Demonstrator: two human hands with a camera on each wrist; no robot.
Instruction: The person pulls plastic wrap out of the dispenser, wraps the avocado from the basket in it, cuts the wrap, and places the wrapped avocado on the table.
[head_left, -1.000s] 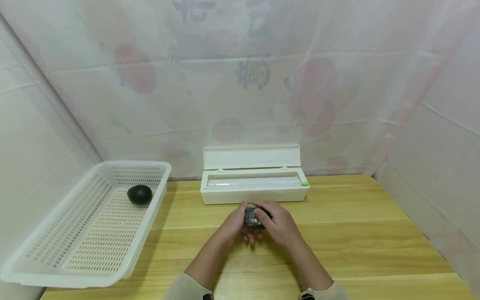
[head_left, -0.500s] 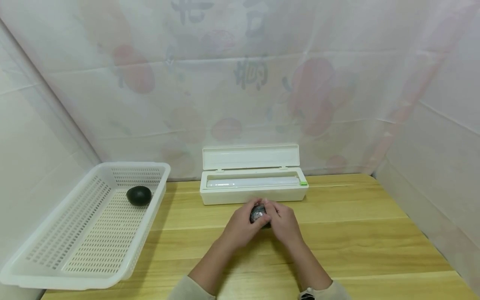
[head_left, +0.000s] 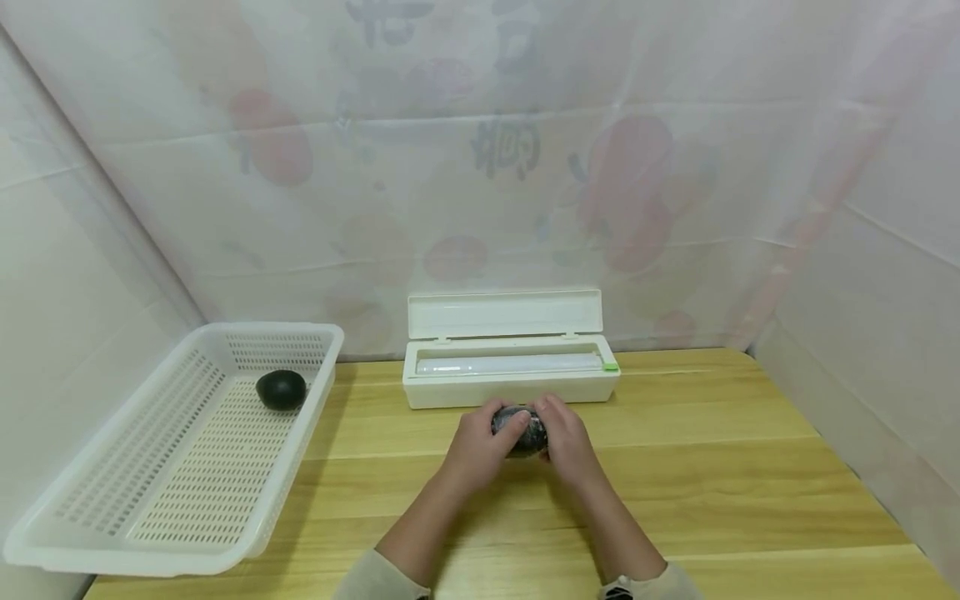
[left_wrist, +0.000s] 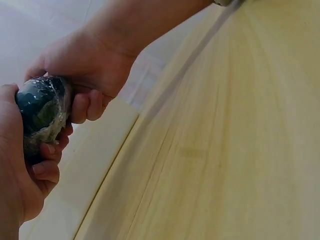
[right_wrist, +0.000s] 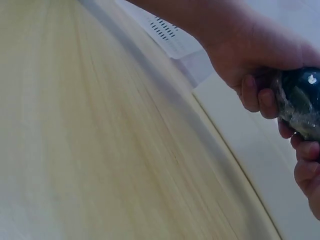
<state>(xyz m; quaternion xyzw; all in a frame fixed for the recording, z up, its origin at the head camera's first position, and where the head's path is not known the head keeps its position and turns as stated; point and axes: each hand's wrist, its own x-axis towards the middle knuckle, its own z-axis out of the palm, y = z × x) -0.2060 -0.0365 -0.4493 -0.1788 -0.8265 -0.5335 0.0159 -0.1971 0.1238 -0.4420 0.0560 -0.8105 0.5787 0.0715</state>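
A dark green avocado (head_left: 534,439) in clear plastic wrap is held up between both hands above the table, in front of the white box. My left hand (head_left: 474,450) grips its left side, thumb across the top. Around the right end curl the fingers of my right hand (head_left: 572,450). Crinkled film shows on the wrapped avocado (left_wrist: 42,107) in the left wrist view, and the fingers of both hands meet beneath it. In the right wrist view the same avocado (right_wrist: 301,92) is cut off by the frame edge.
Behind the hands stands a white box (head_left: 510,392), lid raised, with a roll of cling film (head_left: 510,364) and a green tab (head_left: 609,367) inside. On the left is a white perforated basket (head_left: 123,560) holding another dark avocado (head_left: 281,390). A printed curtain (head_left: 375,208) hangs behind the wooden table (head_left: 720,467).
The hands have shifted their grip and turned the wrapped avocado. The right thumb has come off its top to the right side, and the left thumb now lies across it. Box and basket stay put.
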